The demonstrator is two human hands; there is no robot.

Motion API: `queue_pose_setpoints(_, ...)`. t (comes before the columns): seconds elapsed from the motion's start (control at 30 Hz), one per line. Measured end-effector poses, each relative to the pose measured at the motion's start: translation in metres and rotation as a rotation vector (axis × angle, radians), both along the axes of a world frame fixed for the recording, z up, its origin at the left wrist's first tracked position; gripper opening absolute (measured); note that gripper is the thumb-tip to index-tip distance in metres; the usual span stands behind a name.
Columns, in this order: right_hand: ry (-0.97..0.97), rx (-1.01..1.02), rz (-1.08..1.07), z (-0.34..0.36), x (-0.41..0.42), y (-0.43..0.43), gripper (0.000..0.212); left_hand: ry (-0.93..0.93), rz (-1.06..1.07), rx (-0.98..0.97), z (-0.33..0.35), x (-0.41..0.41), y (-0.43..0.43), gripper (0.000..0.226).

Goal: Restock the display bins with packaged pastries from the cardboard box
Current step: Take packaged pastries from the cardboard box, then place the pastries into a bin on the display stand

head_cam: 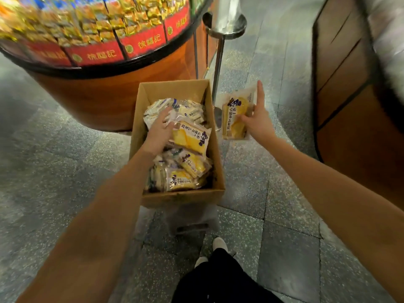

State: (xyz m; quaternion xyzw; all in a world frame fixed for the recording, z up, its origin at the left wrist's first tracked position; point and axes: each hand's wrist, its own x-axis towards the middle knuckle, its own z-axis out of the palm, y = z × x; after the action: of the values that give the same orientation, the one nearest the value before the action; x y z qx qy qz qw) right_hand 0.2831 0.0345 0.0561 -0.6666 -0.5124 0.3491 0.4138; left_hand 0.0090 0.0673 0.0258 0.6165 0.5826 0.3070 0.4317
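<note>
Black trousers [218, 278] and two white shoes [219, 243] are showing at the bottom edge, standing on a grey speckled stone floor [65, 154]. Just ahead of them an open brown cardboard box [181, 199] is sitting raised on a pale grey support [192, 219] too blurred to name. It is holding a loose heap of clear plastic pastry packets [185, 180] with yellow cake and dark blue print.

The left hand [157, 132] is reaching down into the far half of the box, palm down on the heap. Its fingertips are lying at the left edge of one yellow packet [190, 137]; whether they are gripping it cannot be told. The right hand [258, 121] is hanging outside the box, just beyond its right wall, holding another such packet [235, 119] upright. Its thumb is curling across the front and its forefinger is stretching straight along the right edge.

Beyond the box's far wall a round orange-brown wooden display stand [105, 97] is rising, its bins [98, 25] crammed with gold and yellow wrapped sweets behind a red label band [98, 55]. A steel post [218, 62] is standing near the box's far right corner, and a dark wooden counter [349, 106] is curving along the right.
</note>
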Motion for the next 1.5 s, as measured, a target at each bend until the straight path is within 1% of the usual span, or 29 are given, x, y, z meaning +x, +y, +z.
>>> queue_pose_setpoints(0.1, 0.018, 0.005, -0.013, 0.024, 0.02, -0.014, 0.085, -0.06, 0.008, 0.07, 0.024, 0.016, 0.009, 0.053)
queue_pose_setpoints(0.17, 0.016, -0.008, -0.012, 0.039, 0.034, -0.028, 0.077, -0.047, -0.028, 0.099, 0.037, 0.032, 0.013, 0.047)
queue_pose_setpoints(0.23, 0.004, -0.015, -0.048, 0.053, 0.05, -0.042, 0.066, -0.077, -0.081, 0.122, 0.05, 0.057, 0.016, 0.043)
queue_pose_setpoints(0.33, 0.08, -0.019, -0.15, 0.066, 0.078, -0.06, 0.056, -0.151, -0.155, 0.164, 0.063, 0.103, 0.018, 0.033)
queue_pose_setpoints(0.37, 0.106, -0.014, -0.19, 0.067, 0.089, -0.066, 0.052, -0.165, -0.171, 0.175, 0.065, 0.12, 0.018, 0.033)
queue_pose_setpoints(0.47, 0.129, 0.005, -0.288, 0.069, 0.122, -0.087, 0.041, -0.234, -0.24, 0.113, 0.064, 0.166, 0.015, 0.036)
queue_pose_setpoints(0.53, 0.15, 0.007, -0.326, 0.073, 0.143, -0.098, 0.037, -0.225, -0.282, 0.096, 0.06, 0.194, 0.016, 0.04)
queue_pose_setpoints(0.63, 0.181, 0.023, -0.366, 0.066, 0.182, -0.11, 0.038, -0.211, -0.341, 0.086, 0.057, 0.241, 0.024, 0.044)
queue_pose_setpoints(0.67, 0.184, 0.033, -0.381, 0.062, 0.196, -0.113, 0.043, -0.215, -0.367, 0.078, 0.055, 0.258, 0.026, 0.044)
queue_pose_setpoints(0.73, 0.226, 0.044, -0.404, 0.054, 0.227, -0.118, 0.062, -0.214, -0.417, 0.067, 0.051, 0.295, 0.031, 0.046)
queue_pose_setpoints(0.8, 0.22, 0.013, -0.444, 0.052, 0.259, -0.122, 0.076, -0.205, -0.462, 0.045, 0.047, 0.334, 0.036, 0.049)
queue_pose_setpoints(0.83, 0.177, -0.019, -0.472, 0.051, 0.276, -0.123, 0.073, -0.21, -0.491, 0.022, 0.046, 0.355, 0.038, 0.051)
queue_pose_setpoints(0.93, 0.059, -0.114, -0.528, 0.049, 0.34, -0.128, 0.035, -0.223, -0.578, -0.078, 0.045, 0.426, 0.045, 0.057)
queue_pose_setpoints(0.97, 0.057, -0.127, -0.534, 0.047, 0.363, -0.13, 0.027, -0.219, -0.608, -0.107, 0.047, 0.451, 0.046, 0.059)
queue_pose_setpoints(1.0, 0.052, -0.137, -0.54, 0.046, 0.385, -0.133, 0.025, -0.214, -0.645, -0.139, 0.049, 0.477, 0.047, 0.062)
queue_pose_setpoints(1.03, 0.026, -0.141, -0.547, 0.046, 0.407, -0.136, 0.027, -0.208, -0.688, -0.166, 0.051, 0.501, 0.046, 0.067)
queue_pose_setpoints(1.13, -0.095, -0.12, -0.554, 0.048, 0.469, -0.147, 0.05, -0.179, -0.794, -0.152, 0.059, 0.571, 0.046, 0.079)
queue_pose_setpoints(1.2, -0.118, -0.083, -0.565, 0.051, 0.508, -0.157, 0.061, -0.209, -0.782, -0.157, 0.061, 0.619, 0.045, 0.078)
queue_pose_setpoints(1.27, -0.136, -0.035, -0.592, 0.054, 0.544, -0.168, 0.066, -0.243, -0.771, -0.124, 0.063, 0.665, 0.039, 0.064)
queue_pose_setpoints(1.33, -0.164, -0.009, -0.629, 0.057, 0.576, -0.179, 0.066, -0.263, -0.785, -0.068, 0.06, 0.711, 0.032, 0.045)
queue_pose_setpoints(1.4, -0.173, -0.001, -0.678, 0.06, 0.608, -0.188, 0.066, -0.279, -0.806, -0.056, 0.06, 0.755, 0.027, 0.029)
queue_pose_setpoints(1.5, -0.15, 0.023, -0.771, 0.059, 0.653, -0.2, 0.065, -0.274, -0.842, -0.064, 0.066, 0.82, 0.02, 0.021)
